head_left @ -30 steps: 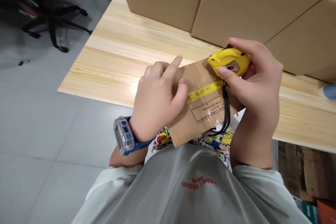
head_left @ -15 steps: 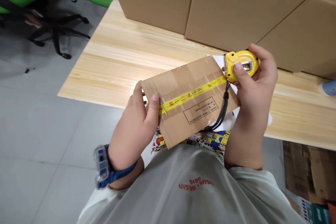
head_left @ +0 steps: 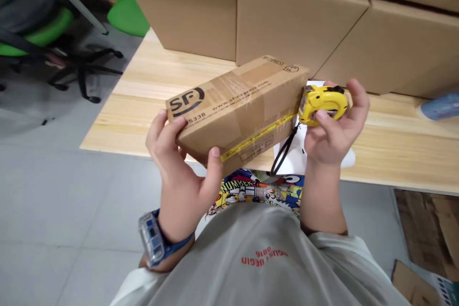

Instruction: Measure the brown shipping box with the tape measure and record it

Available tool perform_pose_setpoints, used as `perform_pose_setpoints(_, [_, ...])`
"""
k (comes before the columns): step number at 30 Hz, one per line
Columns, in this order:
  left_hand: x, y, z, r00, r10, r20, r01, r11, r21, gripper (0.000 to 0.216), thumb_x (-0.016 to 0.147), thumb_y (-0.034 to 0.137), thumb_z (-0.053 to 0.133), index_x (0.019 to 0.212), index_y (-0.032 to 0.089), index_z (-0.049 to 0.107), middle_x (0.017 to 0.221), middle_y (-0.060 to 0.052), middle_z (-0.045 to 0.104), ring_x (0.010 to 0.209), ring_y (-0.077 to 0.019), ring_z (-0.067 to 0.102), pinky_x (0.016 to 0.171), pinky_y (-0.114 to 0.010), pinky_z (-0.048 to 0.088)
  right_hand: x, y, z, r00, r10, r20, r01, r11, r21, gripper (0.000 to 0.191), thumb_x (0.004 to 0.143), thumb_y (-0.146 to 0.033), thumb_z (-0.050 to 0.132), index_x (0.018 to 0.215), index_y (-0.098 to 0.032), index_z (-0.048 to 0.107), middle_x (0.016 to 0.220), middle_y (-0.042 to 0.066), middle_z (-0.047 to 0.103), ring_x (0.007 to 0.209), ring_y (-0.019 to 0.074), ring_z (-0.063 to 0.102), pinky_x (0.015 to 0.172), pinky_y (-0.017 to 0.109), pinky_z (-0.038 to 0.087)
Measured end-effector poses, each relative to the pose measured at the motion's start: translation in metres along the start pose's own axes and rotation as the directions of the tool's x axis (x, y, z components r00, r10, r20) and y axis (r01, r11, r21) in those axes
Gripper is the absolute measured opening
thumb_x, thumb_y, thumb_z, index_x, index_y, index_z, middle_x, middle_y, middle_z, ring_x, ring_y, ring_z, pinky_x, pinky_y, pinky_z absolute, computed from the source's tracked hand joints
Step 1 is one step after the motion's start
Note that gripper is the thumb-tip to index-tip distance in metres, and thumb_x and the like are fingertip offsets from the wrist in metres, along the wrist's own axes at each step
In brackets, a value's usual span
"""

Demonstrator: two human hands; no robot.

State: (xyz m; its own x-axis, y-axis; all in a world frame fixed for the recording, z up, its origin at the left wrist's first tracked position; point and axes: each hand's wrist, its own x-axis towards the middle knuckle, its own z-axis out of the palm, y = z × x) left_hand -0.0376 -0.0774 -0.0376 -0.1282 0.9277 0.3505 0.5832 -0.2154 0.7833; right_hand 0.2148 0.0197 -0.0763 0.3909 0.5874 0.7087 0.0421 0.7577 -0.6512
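Note:
A brown cardboard box (head_left: 247,110) with black SF print and a strip of yellow tape is tilted in front of me. My left hand (head_left: 182,158) grips its left end, thumb on the near face and fingers at the upper edge. In my right hand (head_left: 337,129) is a yellow tape measure (head_left: 322,105), held between thumb and fingers close to the box's right end. A black wrist strap (head_left: 285,150) hangs from the tape measure. No drawn-out blade shows. White paper (head_left: 294,162) lies on the table behind the strap.
Large cardboard boxes (head_left: 301,24) are stacked along the back of the wooden table (head_left: 122,105). A blue cylindrical thing (head_left: 441,106) lies at the right. Green chairs (head_left: 129,12) stand on the floor at upper left. Flattened cardboard (head_left: 430,229) is on the floor at lower right.
The box has turned in my left hand, so its SF-printed side now shows beside the taped face. My right hand has shifted slightly left and down with the tape measure, which has tilted.

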Motion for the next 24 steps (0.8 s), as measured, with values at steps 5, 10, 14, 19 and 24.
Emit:
perform_pose_setpoints(5, [-0.004, -0.001, 0.009, 0.994, 0.039, -0.099, -0.04, 0.999, -0.01, 0.056, 0.09, 0.046, 0.062, 0.141, 0.049, 0.037, 0.161, 0.001, 0.03, 0.161, -0.017, 0.026, 0.139, -0.054, 0.039, -0.01, -0.003, -0.007, 0.997, 0.078, -0.019, -0.077, 0.996, 0.034, 0.049, 0.069, -0.027, 0.079, 0.117, -0.035, 0.075, 0.108, 0.0, 0.076, 0.1, 0.0218, 0.071, 0.092, 0.045, 0.062])
perform_pose_setpoints(10, [0.0, -0.001, 0.011, 0.986, 0.059, -0.157, -0.062, 0.998, -0.016, 0.044, 0.092, 0.051, 0.056, 0.134, 0.044, 0.045, 0.155, 0.001, 0.037, 0.159, -0.0159, 0.032, 0.148, -0.056, 0.028, -0.012, -0.002, -0.012, 0.993, 0.116, -0.03, -0.115, 0.992, 0.053, 0.048, 0.067, -0.022, 0.073, 0.113, -0.035, 0.076, 0.104, -0.002, 0.078, 0.093, 0.019, 0.072, 0.082, 0.039, 0.063])
perform_pose_setpoints(14, [0.006, 0.0, 0.012, 0.98, 0.018, -0.198, -0.027, 0.999, -0.043, 0.032, 0.093, 0.053, 0.054, 0.124, 0.044, 0.052, 0.151, 0.003, 0.043, 0.156, -0.013, 0.037, 0.148, -0.054, 0.032, -0.014, 0.005, -0.016, 0.987, 0.153, -0.041, -0.148, 0.983, 0.105, 0.051, 0.063, -0.022, 0.07, 0.112, -0.036, 0.077, 0.103, -0.003, 0.079, 0.092, 0.0177, 0.073, 0.079, 0.036, 0.063])
perform_pose_setpoints(19, [0.01, 0.004, 0.015, 0.971, -0.024, -0.236, 0.004, 0.996, -0.087, 0.029, 0.091, 0.06, 0.052, 0.112, 0.039, 0.055, 0.147, 0.0, 0.047, 0.154, -0.0124, 0.041, 0.144, -0.053, 0.042, -0.018, 0.007, -0.019, 0.975, 0.222, -0.033, -0.211, 0.958, 0.193, 0.056, 0.059, -0.017, 0.063, 0.11, -0.034, 0.078, 0.101, -0.002, 0.078, 0.091, 0.0154, 0.073, 0.078, 0.032, 0.063])
perform_pose_setpoints(24, [0.011, 0.005, 0.017, 0.964, -0.057, -0.261, 0.022, 0.991, -0.136, 0.026, 0.092, 0.058, 0.051, 0.103, 0.035, 0.057, 0.143, -0.001, 0.049, 0.149, -0.0101, 0.045, 0.143, -0.049, 0.044, -0.018, 0.005, -0.027, 0.958, 0.282, -0.039, -0.27, 0.943, 0.192, 0.055, 0.061, -0.017, 0.062, 0.112, -0.034, 0.074, 0.104, -0.001, 0.075, 0.092, 0.0199, 0.073, 0.079, 0.046, 0.066])
